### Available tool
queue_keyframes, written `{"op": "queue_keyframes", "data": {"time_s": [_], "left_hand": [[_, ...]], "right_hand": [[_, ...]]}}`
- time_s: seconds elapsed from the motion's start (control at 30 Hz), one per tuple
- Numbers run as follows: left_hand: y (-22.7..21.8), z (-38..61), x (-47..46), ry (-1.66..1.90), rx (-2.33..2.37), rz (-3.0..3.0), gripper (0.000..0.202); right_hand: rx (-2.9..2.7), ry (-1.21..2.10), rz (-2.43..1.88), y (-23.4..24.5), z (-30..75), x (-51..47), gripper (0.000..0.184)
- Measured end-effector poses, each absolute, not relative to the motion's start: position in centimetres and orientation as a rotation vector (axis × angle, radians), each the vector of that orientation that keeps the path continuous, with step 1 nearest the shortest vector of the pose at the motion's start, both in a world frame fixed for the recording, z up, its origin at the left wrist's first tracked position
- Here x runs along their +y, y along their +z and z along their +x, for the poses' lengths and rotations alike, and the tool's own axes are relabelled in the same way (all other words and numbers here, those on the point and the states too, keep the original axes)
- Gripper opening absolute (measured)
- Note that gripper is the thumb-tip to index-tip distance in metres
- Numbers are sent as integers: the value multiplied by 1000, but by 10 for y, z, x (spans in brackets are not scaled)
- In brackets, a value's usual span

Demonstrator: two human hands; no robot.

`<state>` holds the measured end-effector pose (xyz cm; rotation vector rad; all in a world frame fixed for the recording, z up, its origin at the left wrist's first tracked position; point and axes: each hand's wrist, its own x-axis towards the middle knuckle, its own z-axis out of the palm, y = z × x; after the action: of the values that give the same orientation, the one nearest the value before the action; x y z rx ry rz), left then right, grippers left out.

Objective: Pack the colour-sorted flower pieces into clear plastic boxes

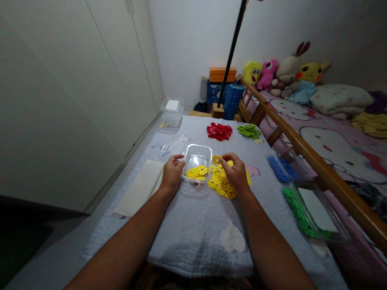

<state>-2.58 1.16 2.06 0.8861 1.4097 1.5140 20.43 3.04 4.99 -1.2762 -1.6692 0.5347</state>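
My left hand (173,172) grips the left rim of a clear plastic container (197,151), which tilts slightly toward me. Several yellow snowflake discs (197,172) lie in its near part. Right of it spreads a pile of yellow snowflake discs (223,185) on the cloth. Over the pile's far side, my right hand (236,171) pinches one yellow snowflake disc (216,159) between thumb and finger. A clear lid (173,146) lies behind the container to the left.
Red pieces (219,131) and light green pieces (249,131) sit at the table's far side. Lidded boxes of blue pieces (282,168) and green pieces (302,215) stand on the right by the wooden bed rail (290,139). Pale folded sheets (140,187) lie left; stacked clear boxes (171,117) stand back left.
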Motion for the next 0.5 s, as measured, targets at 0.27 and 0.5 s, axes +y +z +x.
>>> {"op": "queue_keyframes", "data": {"time_s": [0.27,0.5], "left_hand": [[21,-25,11,1507,1430,905,38],[22,-24,11,1511,1410,879,39]], "right_hand": [[-2107,370,-1299,47,177,15,11],[-2118,251,-1360,39,180,18,21]]}}
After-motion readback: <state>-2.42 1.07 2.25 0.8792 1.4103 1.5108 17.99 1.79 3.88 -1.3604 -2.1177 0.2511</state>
